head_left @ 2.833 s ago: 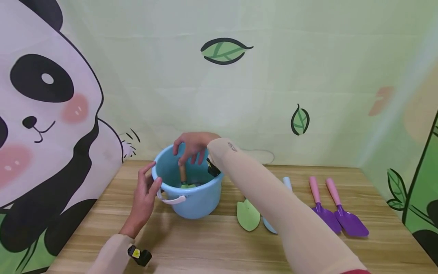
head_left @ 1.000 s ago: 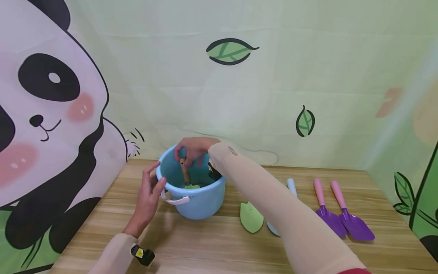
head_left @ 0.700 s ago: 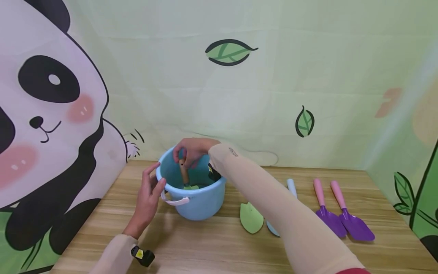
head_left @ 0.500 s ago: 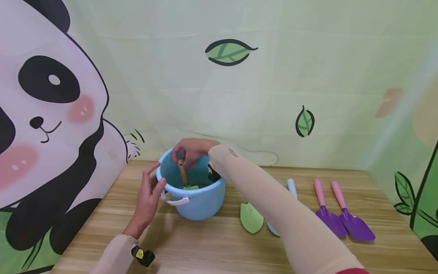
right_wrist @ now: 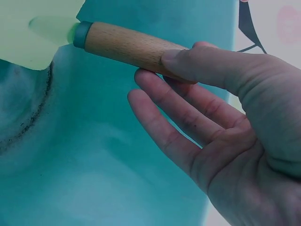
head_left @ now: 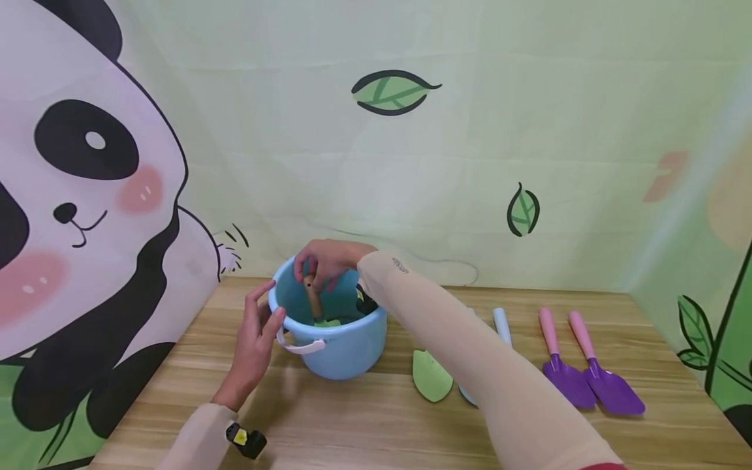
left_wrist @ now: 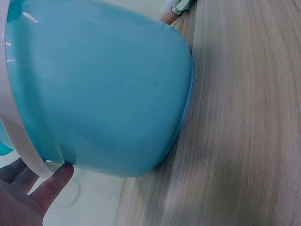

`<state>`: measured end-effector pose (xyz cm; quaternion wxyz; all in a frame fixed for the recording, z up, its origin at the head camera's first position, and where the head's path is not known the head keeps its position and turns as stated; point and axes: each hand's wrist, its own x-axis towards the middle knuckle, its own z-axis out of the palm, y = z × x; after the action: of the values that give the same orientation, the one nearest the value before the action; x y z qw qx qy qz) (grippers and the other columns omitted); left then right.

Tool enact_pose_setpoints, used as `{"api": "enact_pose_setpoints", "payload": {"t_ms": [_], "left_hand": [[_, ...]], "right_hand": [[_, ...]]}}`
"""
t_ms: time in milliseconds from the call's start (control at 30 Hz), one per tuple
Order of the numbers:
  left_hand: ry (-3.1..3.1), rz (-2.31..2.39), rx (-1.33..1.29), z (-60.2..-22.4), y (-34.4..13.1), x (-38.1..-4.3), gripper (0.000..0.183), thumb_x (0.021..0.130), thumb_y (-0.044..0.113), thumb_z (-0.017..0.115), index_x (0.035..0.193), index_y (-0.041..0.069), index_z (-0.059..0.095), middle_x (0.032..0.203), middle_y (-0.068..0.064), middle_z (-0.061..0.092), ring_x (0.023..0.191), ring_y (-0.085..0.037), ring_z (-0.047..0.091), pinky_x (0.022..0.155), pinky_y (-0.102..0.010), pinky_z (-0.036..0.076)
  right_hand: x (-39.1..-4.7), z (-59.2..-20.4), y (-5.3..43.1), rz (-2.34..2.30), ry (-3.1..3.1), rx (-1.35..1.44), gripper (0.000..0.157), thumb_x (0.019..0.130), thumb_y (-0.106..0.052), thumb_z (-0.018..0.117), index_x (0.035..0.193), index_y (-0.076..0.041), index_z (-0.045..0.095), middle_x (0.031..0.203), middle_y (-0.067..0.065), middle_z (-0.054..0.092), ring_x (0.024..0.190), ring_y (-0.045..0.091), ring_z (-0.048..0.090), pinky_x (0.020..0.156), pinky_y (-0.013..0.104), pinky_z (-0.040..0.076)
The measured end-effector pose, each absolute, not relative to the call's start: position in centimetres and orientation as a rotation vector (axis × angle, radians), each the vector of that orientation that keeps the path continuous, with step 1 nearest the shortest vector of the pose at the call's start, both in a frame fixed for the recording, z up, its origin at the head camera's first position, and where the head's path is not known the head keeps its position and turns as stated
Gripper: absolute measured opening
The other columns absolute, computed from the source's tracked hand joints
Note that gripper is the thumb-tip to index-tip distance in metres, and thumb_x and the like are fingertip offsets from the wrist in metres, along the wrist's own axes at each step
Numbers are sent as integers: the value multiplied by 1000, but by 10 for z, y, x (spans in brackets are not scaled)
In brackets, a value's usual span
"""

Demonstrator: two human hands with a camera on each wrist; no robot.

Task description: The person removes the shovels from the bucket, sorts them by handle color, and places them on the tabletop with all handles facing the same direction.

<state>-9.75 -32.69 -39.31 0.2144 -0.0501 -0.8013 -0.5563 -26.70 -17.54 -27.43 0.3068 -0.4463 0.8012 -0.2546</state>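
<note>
A light blue bucket point(head_left: 343, 352) stands upright on the table. My left hand point(head_left: 249, 346) touches its left side, thumb and fingers fairly straight at the rim beside the white handle point(head_left: 302, 344). In the left wrist view, fingertips point(left_wrist: 61, 176) meet the bucket near that handle. My right hand point(head_left: 329, 261) reaches over the bucket's mouth and pinches the wooden handle of a small garden trowel point(right_wrist: 127, 47) between thumb and fingers. The trowel's pale green blade point(right_wrist: 42, 28) points down inside the bucket; its lower part is hidden in the head view.
Right of the bucket lies another trowel with a green blade point(head_left: 431, 376), its handle behind my right arm. Beside it is a light blue shovel handle point(head_left: 502, 324), also partly covered. Two purple shovels point(head_left: 568, 384) with pink handles lie further right. A panda-printed cloth point(head_left: 411, 163) hangs behind.
Since the earliest frame, my right fingers have closed on the trowel's handle, and its top has shifted slightly left lately. My left hand stays at the bucket's rim.
</note>
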Motion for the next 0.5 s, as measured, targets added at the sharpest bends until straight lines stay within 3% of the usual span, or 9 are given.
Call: {"api": "enact_pose_setpoints", "payload": {"t_ms": [500], "left_hand": [[-2231,-1544,-116,-396,-327,-99,53,109,20,48,158,22,27,156,-21,42,138,-44,48,100,-60,48]], "right_hand": [[-270,-267,-169,-730,2094,-1250,24,92,1,74,115,-7,71,108,9,68,97,26,67,82,40,62]]}}
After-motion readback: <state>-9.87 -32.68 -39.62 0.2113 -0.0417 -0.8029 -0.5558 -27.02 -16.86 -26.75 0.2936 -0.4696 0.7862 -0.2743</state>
